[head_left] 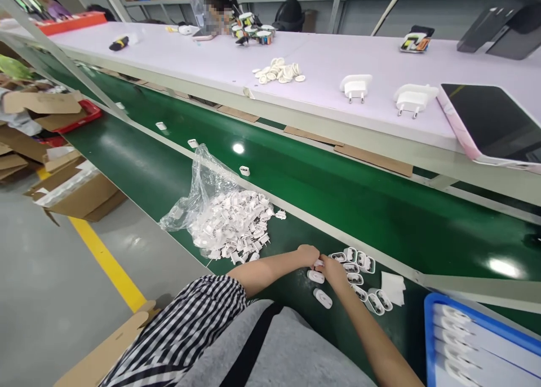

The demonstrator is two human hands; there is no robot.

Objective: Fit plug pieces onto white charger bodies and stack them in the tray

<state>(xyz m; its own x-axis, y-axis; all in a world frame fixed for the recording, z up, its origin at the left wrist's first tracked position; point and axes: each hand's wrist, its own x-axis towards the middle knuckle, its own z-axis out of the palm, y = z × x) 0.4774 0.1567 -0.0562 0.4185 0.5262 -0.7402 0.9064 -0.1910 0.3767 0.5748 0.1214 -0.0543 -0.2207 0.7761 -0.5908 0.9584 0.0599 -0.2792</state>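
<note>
My left hand (308, 256) and my right hand (333, 271) meet over the green work surface, their fingers closed on a small white plastic charger piece (319, 262). Most of it is hidden by the fingers. Just below them lie two white oval charger housings, an upper one (315, 276) and a lower one (323, 298). Right of my right hand stand several open white housings (350, 268) with dark parts inside. To the left of my left hand, a heap of white plug pieces (236, 221) spills from a clear plastic bag (207, 176).
White sheets (393, 288) and a blue-rimmed tray (430, 330) of white pieces lie at right. Beyond the rail runs a green conveyor (338, 201) carrying several white housings. A raised shelf holds a phone (494, 122), two plugs and white oval caps (279, 71). A person sits behind it.
</note>
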